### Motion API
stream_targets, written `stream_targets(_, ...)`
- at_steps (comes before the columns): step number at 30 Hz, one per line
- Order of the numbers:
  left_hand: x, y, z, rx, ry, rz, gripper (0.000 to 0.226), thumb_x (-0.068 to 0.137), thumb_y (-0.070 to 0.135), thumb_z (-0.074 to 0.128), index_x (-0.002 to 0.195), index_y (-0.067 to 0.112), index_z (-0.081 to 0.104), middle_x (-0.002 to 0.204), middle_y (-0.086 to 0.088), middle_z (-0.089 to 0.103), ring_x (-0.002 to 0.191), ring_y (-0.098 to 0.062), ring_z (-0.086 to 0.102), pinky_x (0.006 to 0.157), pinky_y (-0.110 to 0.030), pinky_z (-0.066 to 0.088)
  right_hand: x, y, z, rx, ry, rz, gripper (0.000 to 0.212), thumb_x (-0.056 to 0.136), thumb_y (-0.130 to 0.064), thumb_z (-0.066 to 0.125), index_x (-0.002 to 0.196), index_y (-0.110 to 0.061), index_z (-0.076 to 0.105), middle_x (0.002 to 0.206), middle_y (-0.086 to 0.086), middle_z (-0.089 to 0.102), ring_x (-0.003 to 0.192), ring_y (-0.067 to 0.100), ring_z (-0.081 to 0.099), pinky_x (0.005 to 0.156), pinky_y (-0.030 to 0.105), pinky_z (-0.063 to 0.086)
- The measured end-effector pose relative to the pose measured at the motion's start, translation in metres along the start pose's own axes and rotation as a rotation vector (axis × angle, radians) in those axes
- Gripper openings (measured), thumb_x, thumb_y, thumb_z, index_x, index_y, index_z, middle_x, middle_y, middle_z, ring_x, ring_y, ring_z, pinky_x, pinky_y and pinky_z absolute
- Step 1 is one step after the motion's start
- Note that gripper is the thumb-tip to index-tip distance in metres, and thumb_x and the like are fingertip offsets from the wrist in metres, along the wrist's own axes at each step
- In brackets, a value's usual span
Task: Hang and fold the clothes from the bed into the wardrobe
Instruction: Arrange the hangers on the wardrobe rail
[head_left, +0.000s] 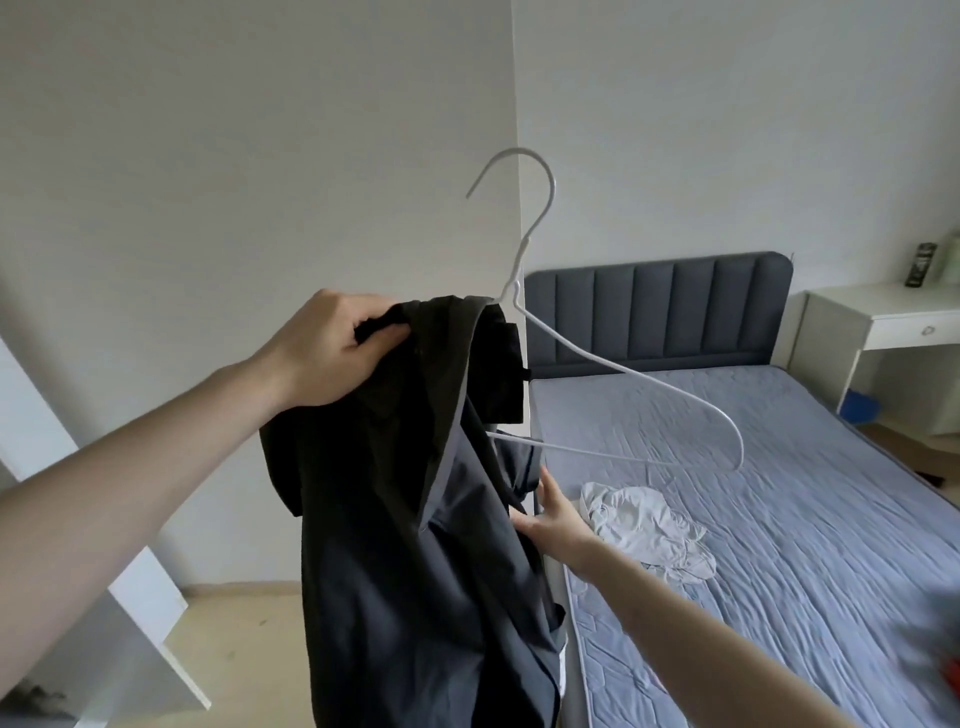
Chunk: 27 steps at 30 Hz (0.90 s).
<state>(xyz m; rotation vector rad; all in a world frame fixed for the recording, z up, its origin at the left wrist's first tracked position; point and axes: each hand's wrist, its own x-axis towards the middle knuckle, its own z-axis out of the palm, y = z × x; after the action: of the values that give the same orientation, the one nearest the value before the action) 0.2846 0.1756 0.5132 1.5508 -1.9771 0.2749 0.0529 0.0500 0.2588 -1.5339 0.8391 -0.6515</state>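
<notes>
A: Head view. What is held, and by which of the hands?

B: The dark garment (410, 493) is gripped at its top by the left hand (332, 353), fingers closed on a bunch of cloth at upper left. The right hand (553, 512) is seen lower and to the right, fingers spread open, touching the garment's right edge; nothing is clasped by it.

A: And the hanger?

B: The white hanger (613, 364) is half threaded. Its left shoulder is hidden inside the garment, while its right shoulder is left bare, slanting down and to the right over the bed (779, 519). The hook is pointed up and is curled to the left.

A: On what relation is the next move judged to turn?

B: On the bare right shoulder of the hanger lying up and to the right of the open right hand. The garment's long axis is hung nearly straight down; the hanger's is tilted, low on the right. The loose side of the garment is probably to be drawn right and over that end, and the right hand is the nearer one.

A: Is anything left on the bed?

B: A white garment (644, 525) is seen crumpled at the bed's near left, just beside the right hand. The wardrobe itself cannot be made out with certainty.
</notes>
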Motion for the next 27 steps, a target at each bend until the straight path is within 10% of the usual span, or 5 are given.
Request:
stream_targets(3,-0.005,0.006,-0.011,-0.02,0.02,0.027,0.029,0.097,0.044,0.051,0.09,0.023,0.07,0.077,0.008,0.067,0.07,-0.017,0.063,0.067,-0.037,0.048,0.015,-0.005,-0.006,0.271,-0.114,0.073,0.039,0.104,-0.041,0.057,0.138,-0.023,0.051,0.121,-0.005,0.072,0.119,0.017,0.064,0.11,0.045,0.046)
stream_targets(8,-0.017,0.004,-0.029,-0.015,0.018,0.013,0.028,0.097,0.046,0.051,0.093,0.026,0.07,0.078,0.008,0.069,0.069,-0.019,0.064,0.066,-0.036,0.049,0.022,0.0,-0.003,-0.048,-0.237,0.035,0.01,0.088,-0.016,0.081,0.095,-0.012,0.075,0.087,-0.004,0.078,0.087,0.015,0.073,0.08,0.028,0.057)
stream_targets(13,-0.042,-0.022,-0.048,0.21,-0.046,-0.014,0.036,0.096,0.054,0.045,0.097,0.029,0.069,0.077,0.013,0.068,0.069,-0.011,0.063,0.066,-0.033,0.05,0.028,-0.039,-0.057,0.075,0.089,-0.051,0.021,0.091,-0.019,0.078,0.101,0.0,0.077,0.099,0.013,0.078,0.089,0.023,0.074,0.081,0.034,0.061)
stream_targets(16,-0.058,-0.04,-0.044,0.346,-0.095,-0.002,0.039,0.094,0.056,0.04,0.086,0.028,0.065,0.069,0.012,0.063,0.063,-0.011,0.057,0.058,-0.032,0.045,0.027,-0.084,-0.09,-0.002,0.108,-0.104,0.017,0.088,-0.026,0.081,0.093,-0.009,0.08,0.092,0.009,0.08,0.082,0.021,0.078,0.065,0.024,0.06)
stream_targets(27,-0.062,-0.094,-0.01,0.495,-0.099,-0.27,0.023,0.103,0.04,0.047,0.081,0.037,0.051,0.074,0.018,0.054,0.074,-0.019,0.057,0.061,-0.033,0.041,-0.036,-0.208,-0.055,-0.239,0.0,-0.508,0.017,0.093,-0.011,0.067,0.09,-0.026,0.075,0.086,-0.002,0.077,0.081,0.013,0.072,0.077,0.03,0.058)
